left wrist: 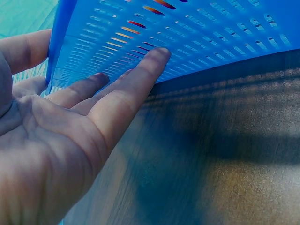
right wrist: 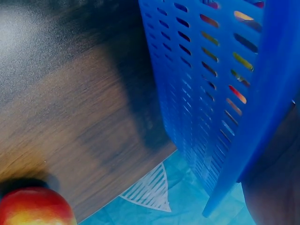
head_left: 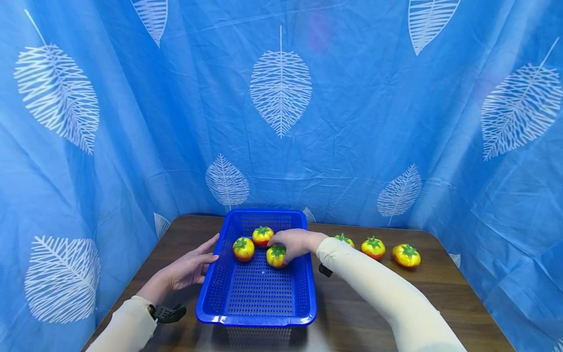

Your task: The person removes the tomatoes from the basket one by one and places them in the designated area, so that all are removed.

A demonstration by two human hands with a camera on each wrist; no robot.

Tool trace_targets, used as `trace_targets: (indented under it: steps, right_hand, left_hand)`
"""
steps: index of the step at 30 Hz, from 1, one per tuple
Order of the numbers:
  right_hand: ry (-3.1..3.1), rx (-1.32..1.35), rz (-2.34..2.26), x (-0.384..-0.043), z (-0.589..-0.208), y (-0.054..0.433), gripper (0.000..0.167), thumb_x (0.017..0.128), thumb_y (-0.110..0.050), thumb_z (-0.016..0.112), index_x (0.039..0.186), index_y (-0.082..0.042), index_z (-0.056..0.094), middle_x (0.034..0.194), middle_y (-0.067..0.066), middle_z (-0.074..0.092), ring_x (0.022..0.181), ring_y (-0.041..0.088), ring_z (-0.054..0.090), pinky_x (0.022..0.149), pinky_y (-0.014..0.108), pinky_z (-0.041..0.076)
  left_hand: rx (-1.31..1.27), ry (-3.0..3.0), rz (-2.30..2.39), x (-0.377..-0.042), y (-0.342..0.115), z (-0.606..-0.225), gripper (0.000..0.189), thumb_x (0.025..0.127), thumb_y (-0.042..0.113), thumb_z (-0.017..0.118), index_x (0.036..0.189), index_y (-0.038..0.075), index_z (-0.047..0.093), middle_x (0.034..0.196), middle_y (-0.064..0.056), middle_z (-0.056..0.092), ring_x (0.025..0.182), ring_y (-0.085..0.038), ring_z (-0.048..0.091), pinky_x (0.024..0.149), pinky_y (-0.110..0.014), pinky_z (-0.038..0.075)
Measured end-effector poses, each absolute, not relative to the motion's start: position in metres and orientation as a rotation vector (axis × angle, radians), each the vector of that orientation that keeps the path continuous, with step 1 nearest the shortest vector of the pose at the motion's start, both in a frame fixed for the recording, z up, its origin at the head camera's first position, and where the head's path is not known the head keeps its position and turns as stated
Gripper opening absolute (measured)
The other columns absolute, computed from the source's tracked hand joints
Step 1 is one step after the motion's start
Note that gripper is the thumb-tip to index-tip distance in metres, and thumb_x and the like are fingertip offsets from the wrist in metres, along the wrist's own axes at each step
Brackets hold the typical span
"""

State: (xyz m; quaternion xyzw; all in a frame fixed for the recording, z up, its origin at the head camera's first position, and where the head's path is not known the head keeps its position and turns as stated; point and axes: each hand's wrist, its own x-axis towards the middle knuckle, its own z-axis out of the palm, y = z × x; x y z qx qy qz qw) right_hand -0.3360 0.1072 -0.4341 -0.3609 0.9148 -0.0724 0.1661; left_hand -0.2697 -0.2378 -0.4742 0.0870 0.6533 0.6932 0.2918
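Observation:
A blue perforated plastic basket (head_left: 259,320) stands on the table, and in its far half sit three yellow-red tomatoes with green leafy tops. My right hand (head_left: 295,242) reaches over the basket's right rim, thumb and fingers around the nearest tomato (head_left: 275,256). Close beside it are the left tomato (head_left: 243,249) and the far tomato (head_left: 262,236). Fairly straight fingers of my left hand (head_left: 191,268) touch the left side of the basket. In the left wrist view, the fingertips (left wrist: 159,55) lie along the slotted outer wall. The right wrist view hides the right fingers behind the basket wall (right wrist: 187,93).
To the right of the basket, a tomato (head_left: 373,248) and another tomato (head_left: 406,255) lie on the brown wooden table (head_left: 431,293). A third tomato (head_left: 344,238) is partly covered by the right forearm. Blue leaf-patterned curtains (head_left: 343,161) surround the table's back and sides.

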Motion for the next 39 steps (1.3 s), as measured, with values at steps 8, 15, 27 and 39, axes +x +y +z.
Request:
trace_targets:
  steps: [8,15,27,39]
  right_hand:
    - [2.627,-1.008,-0.206,-0.336,-0.44,0.103,0.052,0.082,-0.022,0.087,0.129,-0.015,0.065,0.121,-0.005,0.067,0.113,0.013,0.061,0.102,0.032,0.048]
    - [2.613,-1.037,-0.187,-0.335,-0.441,0.1,0.056,0.081,-0.025,0.088,0.131,-0.017,0.065,0.126,-0.006,0.066,0.119,0.013,0.059,0.106,0.033,0.045]
    - [2.609,-1.035,-0.218,-0.332,-0.443,0.097,0.054,0.082,-0.022,0.086,0.131,-0.019,0.064,0.123,-0.006,0.065,0.111,0.009,0.059,0.102,0.031,0.047]
    - [2.633,-1.018,-0.475,-0.33,-0.424,0.109,0.066,0.083,-0.017,0.079,0.144,-0.016,0.053,0.141,0.0,0.057,0.12,0.012,0.055,0.104,0.033,0.047]
  left_hand:
    - [0.203,1.752,1.85,-0.269,-0.238,-0.474,0.082,0.108,0.027,0.053,0.165,0.033,-0.005,0.162,-0.029,0.026,0.127,-0.046,0.058,0.094,-0.062,0.053]
    - [0.221,1.749,1.843,-0.268,-0.237,-0.473,0.082,0.108,0.027,0.052,0.165,0.032,-0.007,0.163,-0.03,0.023,0.128,-0.047,0.056,0.094,-0.061,0.053]
    - [0.223,1.741,1.841,-0.268,-0.237,-0.473,0.081,0.108,0.027,0.051,0.165,0.033,-0.006,0.164,-0.029,0.021,0.129,-0.047,0.055,0.094,-0.062,0.052]
    - [0.226,1.758,1.835,-0.267,-0.237,-0.474,0.081,0.108,0.027,0.052,0.165,0.033,-0.005,0.163,-0.029,0.021,0.129,-0.045,0.056,0.094,-0.061,0.053]
